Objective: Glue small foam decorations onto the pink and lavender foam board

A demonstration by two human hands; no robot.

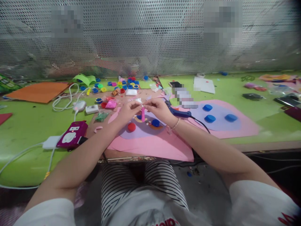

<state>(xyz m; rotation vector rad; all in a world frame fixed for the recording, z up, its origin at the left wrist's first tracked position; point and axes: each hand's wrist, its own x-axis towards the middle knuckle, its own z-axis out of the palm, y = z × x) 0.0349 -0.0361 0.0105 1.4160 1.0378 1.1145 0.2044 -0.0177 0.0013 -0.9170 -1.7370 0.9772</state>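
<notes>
Over the pink and purple paper sheets, my left hand (129,110) and my right hand (160,110) meet with fingertips pinched together. Between them hangs a small bright pink strip (143,115), gripped at its upper end by both hands; its material is too small to tell. Beneath, a red bottle cap (131,127) and a blue bottle cap (155,122) rest on the purple paper (131,135). Another blue cap is partly hidden behind the strip. A dark blue tool with a cord, looking like a glue gun (181,113), lies beside my right wrist.
Several loose caps (129,84) lie at the back. A magenta power strip (72,135) with white cables is at the left. Orange paper (39,91) lies farther left. Three blue caps (210,118) sit on a second paper shape at the right, near a phone (176,84).
</notes>
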